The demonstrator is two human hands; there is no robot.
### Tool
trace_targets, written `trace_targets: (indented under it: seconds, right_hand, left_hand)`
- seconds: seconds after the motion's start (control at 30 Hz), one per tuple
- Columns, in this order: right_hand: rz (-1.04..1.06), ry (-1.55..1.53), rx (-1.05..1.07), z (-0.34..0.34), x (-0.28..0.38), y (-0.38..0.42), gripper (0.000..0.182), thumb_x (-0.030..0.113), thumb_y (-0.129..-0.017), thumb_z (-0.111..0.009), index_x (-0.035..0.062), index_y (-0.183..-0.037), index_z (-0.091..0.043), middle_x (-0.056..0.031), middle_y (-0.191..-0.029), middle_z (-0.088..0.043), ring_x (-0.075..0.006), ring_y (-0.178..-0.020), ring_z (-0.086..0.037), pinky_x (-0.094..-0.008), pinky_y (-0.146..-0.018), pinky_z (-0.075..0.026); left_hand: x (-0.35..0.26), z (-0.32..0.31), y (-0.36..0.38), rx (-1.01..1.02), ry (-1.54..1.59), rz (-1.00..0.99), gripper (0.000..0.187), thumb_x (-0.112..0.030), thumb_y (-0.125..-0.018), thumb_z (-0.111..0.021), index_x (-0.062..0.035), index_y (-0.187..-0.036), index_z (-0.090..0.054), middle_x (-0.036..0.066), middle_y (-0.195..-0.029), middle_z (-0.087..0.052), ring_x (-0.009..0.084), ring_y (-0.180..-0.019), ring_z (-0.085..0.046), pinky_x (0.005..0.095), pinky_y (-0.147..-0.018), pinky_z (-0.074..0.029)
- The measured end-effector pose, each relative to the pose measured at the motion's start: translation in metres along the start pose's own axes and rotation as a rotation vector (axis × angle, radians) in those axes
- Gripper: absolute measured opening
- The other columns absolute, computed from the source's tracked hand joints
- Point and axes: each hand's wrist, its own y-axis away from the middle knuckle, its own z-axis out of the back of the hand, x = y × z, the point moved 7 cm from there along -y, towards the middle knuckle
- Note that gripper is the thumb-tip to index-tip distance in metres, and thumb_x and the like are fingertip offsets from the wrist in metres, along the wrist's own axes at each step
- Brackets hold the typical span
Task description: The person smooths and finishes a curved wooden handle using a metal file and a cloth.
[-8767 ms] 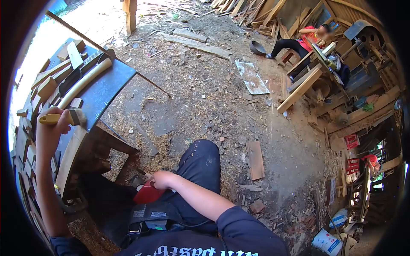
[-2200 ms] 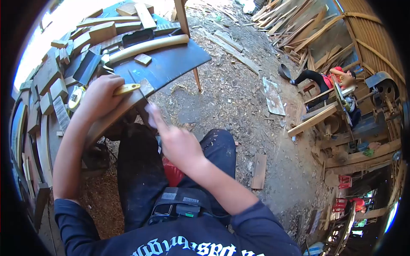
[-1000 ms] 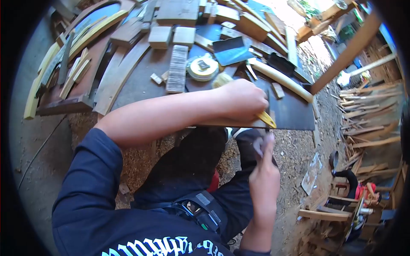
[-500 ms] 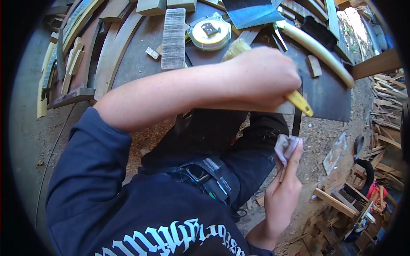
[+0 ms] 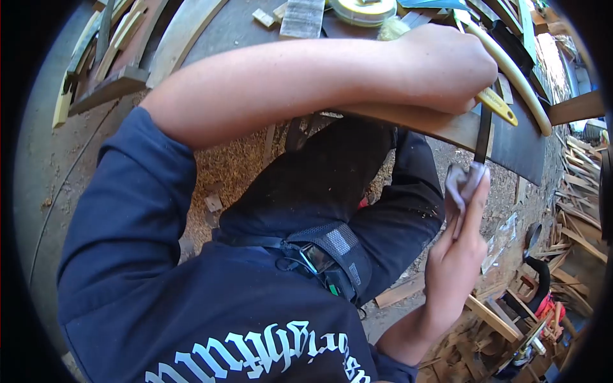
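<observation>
My left arm crosses the view, and my left hand (image 5: 450, 67) is closed round a yellow-handled brush (image 5: 498, 106) over the workbench edge. Its pale bristles show beyond my knuckles, and the handle end sticks out to the right. Lower right, my right hand (image 5: 456, 258) is closed on a crumpled whitish cloth (image 5: 465, 185). From the cloth a dark flat strip (image 5: 483, 135) rises to the bench edge and passes beside the brush handle. The strip's far end is hidden near my left hand.
The workbench (image 5: 520, 143) holds a grey wood block (image 5: 301, 18), a round tape roll (image 5: 364, 9) and a long curved pale handle (image 5: 511, 73). Curved boards (image 5: 182, 38) lie at left. Scrap wood (image 5: 584, 191) is heaped at right, and shavings (image 5: 236, 169) cover the floor.
The view has shifted, so the bench sits higher in the frame. Both hands appear further right and higher, still holding the brush and the cloth.
</observation>
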Motion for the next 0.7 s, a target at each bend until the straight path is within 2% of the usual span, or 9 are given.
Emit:
trace_targets:
  seconds: [0.13,0.17,0.3,0.4,0.43,0.53,0.57,0.67,0.7]
  right_hand:
    - [0.038,0.071,-0.003,-0.002,-0.003,-0.010,0.069,-0.004,-0.100,-0.049,0.0098,-0.165,-0.032,-0.0342,-0.095,-0.070,-0.0512,-0.083,-0.071,-0.0564,-0.065,-0.050]
    - [0.037,0.036,-0.015,-0.002,-0.003,-0.005,0.068,-0.004,-0.100,-0.049,0.0089,-0.164,-0.033,-0.0343,-0.101,-0.070,-0.0505,-0.087,-0.072,-0.0557,-0.066,-0.051]
    - [-0.006,0.041,-0.004,-0.002,-0.005,0.010,0.056,-0.001,-0.106,-0.044,0.0033,-0.162,-0.037,-0.0349,-0.122,-0.068,-0.0449,-0.113,-0.072,-0.0442,-0.087,-0.056]
    - [0.121,0.007,-0.048,-0.004,-0.006,-0.017,0.067,-0.004,-0.100,-0.049,0.0062,-0.164,-0.034,-0.0330,-0.112,-0.071,-0.0479,-0.094,-0.074,-0.0502,-0.069,-0.057]
    - [0.112,0.025,-0.040,-0.004,-0.006,-0.023,0.067,-0.005,-0.100,-0.049,0.0058,-0.164,-0.034,-0.0331,-0.111,-0.071,-0.0472,-0.094,-0.074,-0.0497,-0.069,-0.057]
    - [0.031,-0.021,-0.017,-0.007,-0.008,-0.020,0.059,-0.001,-0.105,-0.046,0.0045,-0.163,-0.036,-0.0358,-0.124,-0.067,-0.0467,-0.112,-0.071,-0.0449,-0.083,-0.057]
    - [0.114,-0.015,-0.070,-0.007,-0.009,-0.013,0.059,0.000,-0.105,-0.047,0.0045,-0.163,-0.036,-0.0341,-0.119,-0.069,-0.0408,-0.098,-0.076,-0.0424,-0.076,-0.056]
    - [0.077,0.036,-0.069,-0.011,-0.019,0.001,0.058,0.001,-0.106,-0.048,0.0044,-0.163,-0.037,-0.0309,-0.114,-0.072,-0.0304,-0.081,-0.075,-0.0388,-0.068,-0.055]
    - [0.073,0.032,-0.072,-0.012,-0.020,-0.002,0.057,0.002,-0.106,-0.048,0.0045,-0.163,-0.037,-0.0296,-0.113,-0.073,-0.0273,-0.077,-0.073,-0.0378,-0.067,-0.054]
  left_hand:
    - [0.002,0.000,0.006,-0.014,-0.026,0.038,0.023,-0.013,-0.077,-0.070,-0.0015,-0.093,-0.081,0.018,-0.091,-0.078,0.0347,-0.088,-0.078,0.0470,-0.077,-0.063]
    - [0.001,-0.001,0.009,0.010,-0.014,0.055,0.023,-0.011,-0.076,-0.071,-0.0013,-0.094,-0.081,0.019,-0.090,-0.077,0.0354,-0.088,-0.078,0.0475,-0.077,-0.063]
    - [-0.003,-0.001,0.010,0.004,-0.024,0.003,0.023,-0.008,-0.073,-0.072,0.0007,-0.092,-0.081,0.023,-0.087,-0.076,0.0340,-0.082,-0.079,0.0451,-0.070,-0.063]
    - [0.001,-0.004,0.006,-0.019,0.013,0.040,0.021,-0.009,-0.072,-0.074,0.0006,-0.090,-0.081,0.022,-0.085,-0.076,0.0331,-0.079,-0.079,0.0441,-0.068,-0.063]
    - [-0.001,-0.004,0.006,-0.012,-0.015,0.046,0.021,-0.009,-0.070,-0.076,-0.0004,-0.089,-0.081,0.022,-0.084,-0.077,0.0330,-0.079,-0.079,0.0439,-0.068,-0.063]
    - [-0.004,-0.007,0.006,-0.078,0.008,0.005,0.019,-0.009,-0.071,-0.075,-0.0007,-0.088,-0.081,0.021,-0.084,-0.077,0.0324,-0.080,-0.079,0.0431,-0.069,-0.063]
    - [-0.003,-0.007,0.006,-0.103,0.013,-0.004,0.019,-0.009,-0.071,-0.075,-0.0008,-0.087,-0.081,0.021,-0.084,-0.077,0.0322,-0.081,-0.079,0.0429,-0.069,-0.063]
    - [0.002,-0.003,0.011,-0.194,0.019,-0.024,0.017,-0.009,-0.072,-0.075,-0.0011,-0.086,-0.080,0.021,-0.084,-0.076,0.0316,-0.082,-0.078,0.0421,-0.070,-0.063]
    - [0.003,-0.001,0.010,-0.148,0.022,0.002,0.021,-0.010,-0.072,-0.076,-0.0010,-0.090,-0.080,0.021,-0.086,-0.077,0.0322,-0.081,-0.078,0.0424,-0.070,-0.062]
